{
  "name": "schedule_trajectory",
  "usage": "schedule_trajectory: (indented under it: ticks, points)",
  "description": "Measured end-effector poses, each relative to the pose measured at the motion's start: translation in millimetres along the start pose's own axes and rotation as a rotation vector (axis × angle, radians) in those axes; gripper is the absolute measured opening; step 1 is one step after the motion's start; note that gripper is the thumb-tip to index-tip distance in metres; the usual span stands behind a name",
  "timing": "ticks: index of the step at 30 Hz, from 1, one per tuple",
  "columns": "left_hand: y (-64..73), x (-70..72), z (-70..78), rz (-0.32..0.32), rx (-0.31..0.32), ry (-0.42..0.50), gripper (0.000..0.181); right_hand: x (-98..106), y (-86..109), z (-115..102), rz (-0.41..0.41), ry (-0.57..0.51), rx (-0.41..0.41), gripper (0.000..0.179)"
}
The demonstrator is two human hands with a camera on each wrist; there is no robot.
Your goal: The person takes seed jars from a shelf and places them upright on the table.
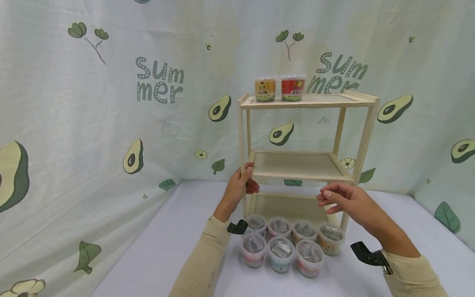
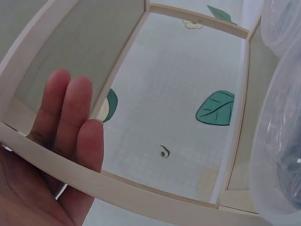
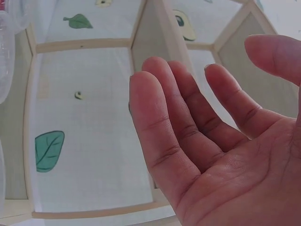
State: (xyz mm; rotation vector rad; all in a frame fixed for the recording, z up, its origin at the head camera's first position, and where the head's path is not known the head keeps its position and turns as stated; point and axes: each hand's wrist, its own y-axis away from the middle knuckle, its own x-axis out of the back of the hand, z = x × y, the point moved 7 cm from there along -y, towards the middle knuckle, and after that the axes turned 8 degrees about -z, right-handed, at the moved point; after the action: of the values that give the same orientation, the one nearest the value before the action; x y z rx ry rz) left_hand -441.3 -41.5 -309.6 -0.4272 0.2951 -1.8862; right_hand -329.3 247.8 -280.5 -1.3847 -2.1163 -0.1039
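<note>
A light wooden three-tier rack [image 1: 293,165] stands on the white table. My left hand [image 1: 237,185] holds its left front post beside the middle shelf; in the left wrist view the fingers [image 2: 77,110] reach past the wooden post [image 2: 141,194]. My right hand [image 1: 343,200] hovers near the right front post, its fingers loosely bent and apart, with nothing in it; the right wrist view shows its bare palm [image 3: 240,174]. On the top shelf sit a yellow-labelled plastic tub [image 1: 265,90] and a red-labelled one [image 1: 292,88]. Several clear-lidded tubs [image 1: 281,251] stand in two rows before the rack.
A pale curtain [image 1: 178,136] printed with avocados and lettering hangs behind and to the left. The white tabletop [image 1: 167,243] extends on both sides of the rack. The bottom shelf [image 1: 289,208] lies just behind the tubs.
</note>
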Motion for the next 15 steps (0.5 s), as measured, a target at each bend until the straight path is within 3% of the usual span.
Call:
schedule_trajectory:
  ticks: [15]
  points:
    - [1.2,0.4,0.4,-0.001,0.005,0.006,0.054,15,-4.6,-19,0.032,-0.02,0.099,0.03]
